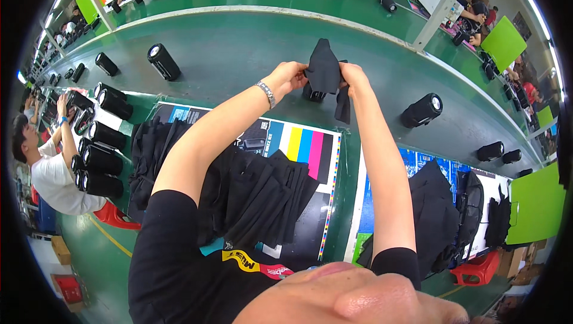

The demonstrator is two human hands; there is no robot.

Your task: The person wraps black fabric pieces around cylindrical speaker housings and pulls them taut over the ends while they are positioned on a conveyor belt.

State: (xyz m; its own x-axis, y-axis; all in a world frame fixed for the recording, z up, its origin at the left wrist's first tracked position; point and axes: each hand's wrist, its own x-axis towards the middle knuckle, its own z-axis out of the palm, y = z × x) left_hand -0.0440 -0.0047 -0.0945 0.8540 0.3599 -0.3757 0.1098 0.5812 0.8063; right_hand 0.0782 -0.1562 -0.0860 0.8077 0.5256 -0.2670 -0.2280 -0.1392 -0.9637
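Out over the green work surface, both my hands hold a limp black cloth pouch (323,67) by its sides. Its top end rises to a blunt point. My left hand (291,77) pinches the left edge, and my right hand (353,77) grips the right edge, where a dark strip hangs down. Below the cloth shows the lower end of a black cylindrical speaker (313,93); the cloth hides the rest, and I cannot tell how far it is inside. Piles of black cloth pouches (256,195) lie under my left arm, and another pile (431,204) is right of my right arm.
Upright black speakers (163,62) stand along the surface, with another (421,110) tilted at right. Several more (102,160) crowd the left side beside a seated co-worker (57,172). Printed sheets (307,145) cover the near table. A pale rail (262,9) runs across the far side.
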